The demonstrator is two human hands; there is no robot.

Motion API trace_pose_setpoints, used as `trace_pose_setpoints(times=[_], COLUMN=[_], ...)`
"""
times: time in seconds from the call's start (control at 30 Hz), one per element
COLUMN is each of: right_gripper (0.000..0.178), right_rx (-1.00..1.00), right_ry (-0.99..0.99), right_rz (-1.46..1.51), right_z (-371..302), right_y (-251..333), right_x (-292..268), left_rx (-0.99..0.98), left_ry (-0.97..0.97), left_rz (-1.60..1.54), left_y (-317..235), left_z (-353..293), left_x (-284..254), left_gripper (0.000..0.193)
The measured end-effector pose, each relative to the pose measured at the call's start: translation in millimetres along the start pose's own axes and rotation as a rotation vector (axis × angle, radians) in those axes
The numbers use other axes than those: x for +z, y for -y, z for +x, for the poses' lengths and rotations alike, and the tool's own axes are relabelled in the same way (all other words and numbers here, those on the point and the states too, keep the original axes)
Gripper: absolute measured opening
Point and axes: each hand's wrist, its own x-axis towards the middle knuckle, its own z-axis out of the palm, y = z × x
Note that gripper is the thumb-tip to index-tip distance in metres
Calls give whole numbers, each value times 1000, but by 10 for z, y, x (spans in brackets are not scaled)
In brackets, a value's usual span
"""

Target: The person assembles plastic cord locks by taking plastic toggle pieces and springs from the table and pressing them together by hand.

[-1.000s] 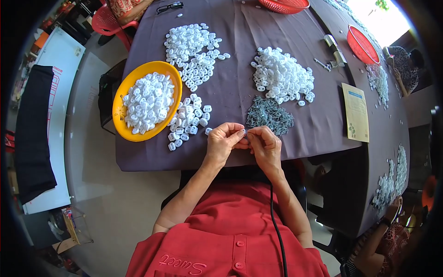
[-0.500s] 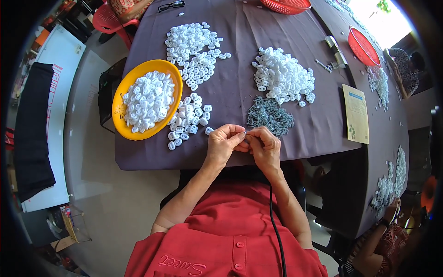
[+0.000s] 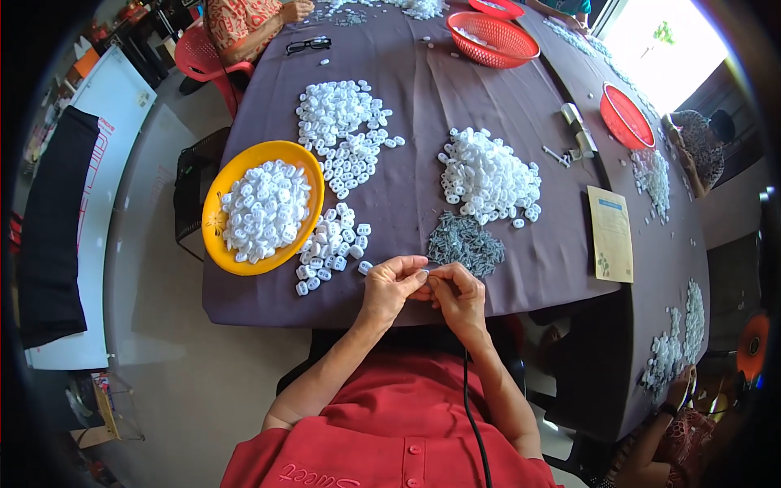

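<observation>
My left hand (image 3: 386, 298) and my right hand (image 3: 461, 306) meet at the table's near edge, both closed in a pinch. A small white plastic piece (image 3: 425, 272) shows between my left thumb and fingertips. My right fingertips press close beside it, and whatever they grip is hidden. Just beyond my right hand lies a heap of small grey metal screws (image 3: 465, 242). Behind that rises a pile of white oval plastic pieces (image 3: 490, 180) with two holes each. To the left of my hands, a loose group of chunkier white pieces (image 3: 331, 244) spreads beside a yellow plate (image 3: 213, 241) heaped with similar ones.
Another white pile (image 3: 338, 114) lies farther back, near black eyeglasses (image 3: 309, 45). Red baskets (image 3: 493, 41) stand at the far side. A tan packet (image 3: 611, 236) and a white-grey device (image 3: 578, 130) lie to the right. Other people (image 3: 244, 32) sit around the joined tables.
The view has tilted up, so the tabletop sits lower and more of its far end shows. My hands remain pinched together at nearly the same place beside the screws.
</observation>
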Motion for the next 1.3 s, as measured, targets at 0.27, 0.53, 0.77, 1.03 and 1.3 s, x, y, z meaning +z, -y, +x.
trace_pose_setpoints(times=[0.27, 0.53, 0.77, 1.03, 1.3], right_gripper=[10, 11, 10, 11, 11], right_rx=[147, -142, -450, -444, -399], right_ry=[92, -33, -76, -30, 40], right_rz=[-29, -459, -828, -1007, -1016], right_z=[237, 700, 1147, 1223, 1269], right_y=[33, 168, -89, -240, -185], right_x=[-131, -306, -325, -304, -327], left_rx=[-17, -48, 0, 29, 0], left_ry=[24, -35, -79, 11, -4], left_rz=[-107, -159, -91, -96, -190], left_y=[10, -78, -99, 24, 13], left_z=[119, 128, 103, 113, 117], left_x=[-36, -289, -236, -139, -160], left_gripper=[10, 10, 12, 11, 11])
